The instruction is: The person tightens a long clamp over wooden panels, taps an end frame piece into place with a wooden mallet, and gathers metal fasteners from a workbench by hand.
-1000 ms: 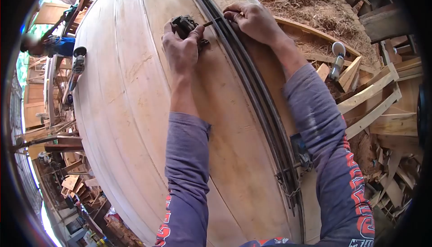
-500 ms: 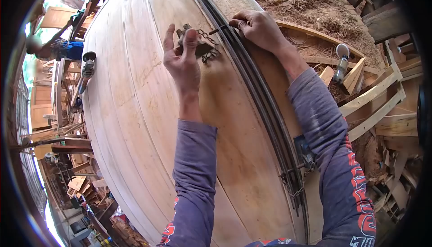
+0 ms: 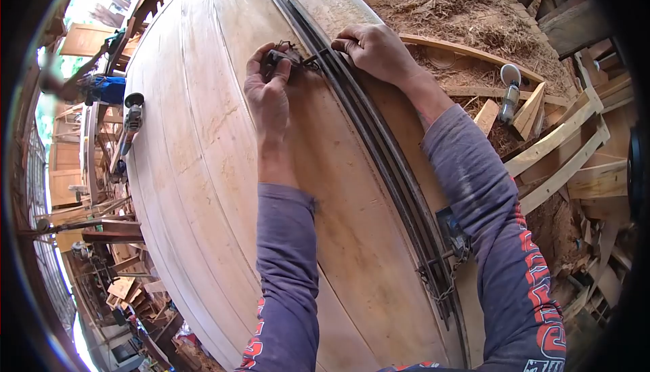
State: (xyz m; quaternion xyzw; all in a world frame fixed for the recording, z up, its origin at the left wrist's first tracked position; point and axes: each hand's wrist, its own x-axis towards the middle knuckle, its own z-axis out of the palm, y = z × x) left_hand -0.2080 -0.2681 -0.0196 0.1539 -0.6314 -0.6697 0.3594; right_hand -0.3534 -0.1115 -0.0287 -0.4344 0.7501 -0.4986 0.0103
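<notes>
Long dark metal bars [image 3: 379, 135] run along a curved, planked wooden surface [image 3: 217, 142]. At their upper part, my left hand [image 3: 271, 91] is closed around a metal clamp [image 3: 290, 52] with a short chain on it, just left of the bars. My right hand [image 3: 379, 54] is on the bars' other side, with thumb and forefinger pinched at the end of a thin metal rod [image 3: 321, 54] that crosses over them. Its fingertips partly hide the rod's end. Lower down, a second clamp [image 3: 458, 231] with a chain sits against the bars beside my right sleeve.
An angle grinder [image 3: 133, 113] lies at the left edge of the planks. Another disc tool [image 3: 510, 93] rests among timber pieces at right, near wood shavings [image 3: 440, 13]. Curved wooden strips [image 3: 562, 152] stand at far right. A blurred person in blue [image 3: 108, 90] is at upper left.
My left fingers have closed around the clamp and brought it nearer the bars. The thin rod now reaches across the bars toward the clamp. My right hand has shifted slightly left.
</notes>
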